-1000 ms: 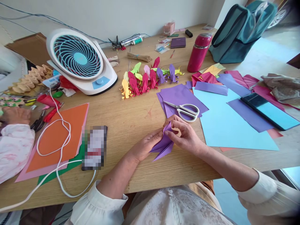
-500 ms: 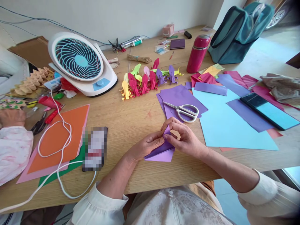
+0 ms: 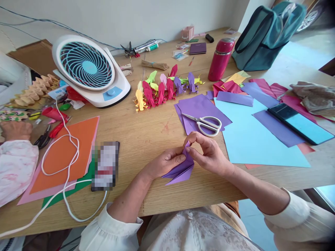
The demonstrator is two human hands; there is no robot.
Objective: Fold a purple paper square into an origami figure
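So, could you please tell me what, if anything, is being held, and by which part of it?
A folded purple paper: the left hand holds its left side, while the right hand pinches it near its upper tip.

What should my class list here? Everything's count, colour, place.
Folded paper: one, purple, between hands
White scissors: one, white, on purple sheets
Paper figures: several, multicoloured, centre
Large sheet: one, light blue, right
Dark device: one, black, right
Other papers: several, multicoloured, right
Flask: one, magenta, back right
Bag: one, teal, back right
Fan: one, white, back left
Phone: one, dark, left
Cable: count unclear, white, left
Orange sheet: one, orange, left
Clutter: uncounted, multicoloured, left
Co-worker's hand: one, pinkish sleeve, left
Left hand: one, white sleeve, on paper
Right hand: one, white sleeve, on paper
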